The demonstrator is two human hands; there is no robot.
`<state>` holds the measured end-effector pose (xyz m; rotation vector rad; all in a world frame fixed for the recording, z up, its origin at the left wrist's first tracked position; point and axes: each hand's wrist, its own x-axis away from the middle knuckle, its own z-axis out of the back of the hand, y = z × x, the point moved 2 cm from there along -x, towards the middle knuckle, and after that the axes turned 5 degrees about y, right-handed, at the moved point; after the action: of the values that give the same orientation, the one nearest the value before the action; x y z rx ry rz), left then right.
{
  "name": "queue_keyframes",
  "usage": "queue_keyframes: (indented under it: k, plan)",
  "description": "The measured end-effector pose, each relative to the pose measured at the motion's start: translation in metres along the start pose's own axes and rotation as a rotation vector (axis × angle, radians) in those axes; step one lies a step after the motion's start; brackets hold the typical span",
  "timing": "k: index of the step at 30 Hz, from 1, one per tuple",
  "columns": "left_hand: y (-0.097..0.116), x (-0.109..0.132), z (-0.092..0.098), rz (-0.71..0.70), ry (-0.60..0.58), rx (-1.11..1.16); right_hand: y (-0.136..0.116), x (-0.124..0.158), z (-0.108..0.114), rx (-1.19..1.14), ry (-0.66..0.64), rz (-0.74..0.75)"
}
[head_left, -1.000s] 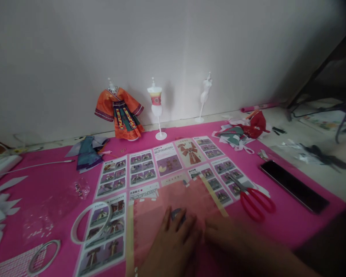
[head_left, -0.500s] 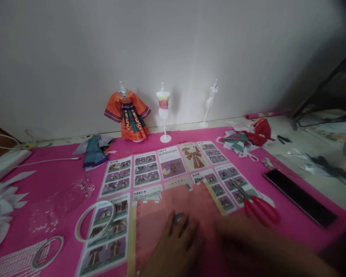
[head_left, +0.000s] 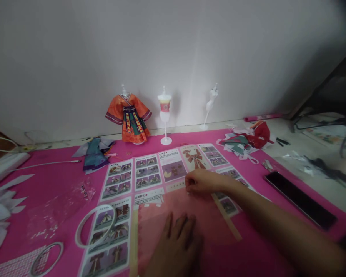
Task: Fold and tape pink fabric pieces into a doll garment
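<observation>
Pressing a coral fabric piece [head_left: 152, 223] with an open left hand [head_left: 177, 246], a person works at a pink mat [head_left: 66, 175] spread before a pale wall [head_left: 103, 46]. The left palm faces down on the cloth, fingers slightly parted. The right hand [head_left: 201, 181] reaches across to the fabric's far edge, closed in a pinch; from where I stand, I cannot tell what, if anything, sits between its fingertips.

The fabric lies on the mat and overlaps the near part of a printed picture sheet [head_left: 174, 171], with a yellowish strip [head_left: 230, 227] running along its right side. Small white tabs [head_left: 154, 205] show near its far left corner.

To the left, a large white ring [head_left: 78, 231] rests partly on the sheet, and a smaller ring [head_left: 61, 250] lies on a patterned white sheet [head_left: 14, 265]. Behind them spreads a clear plastic bag [head_left: 60, 206], near a blue-green cloth bundle [head_left: 93, 154]. A dark phone [head_left: 301, 200] lies to the right, beyond the outstretched forearm.

Along the wall stand three small dress forms: one in an orange robe [head_left: 128, 117], one in a pink-and-yellow band [head_left: 165, 105], and a bare white form [head_left: 210, 104] leaning slightly. A heap of red, green and white cloth [head_left: 246, 139] sits near the mat's far right corner.
</observation>
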<state>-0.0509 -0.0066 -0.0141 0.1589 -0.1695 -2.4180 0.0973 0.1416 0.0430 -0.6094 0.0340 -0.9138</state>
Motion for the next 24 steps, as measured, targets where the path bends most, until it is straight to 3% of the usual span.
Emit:
queue_keyframes:
  k: [12,24]
  plan:
    - [-0.001,-0.001,-0.003,-0.001,0.029,0.018,-0.003,-0.016,0.002,0.073,-0.158,-0.005]
    - [0.001,-0.004,0.008,0.0,-0.067,0.052,0.0,-0.023,0.001,0.085,-0.189,-0.006]
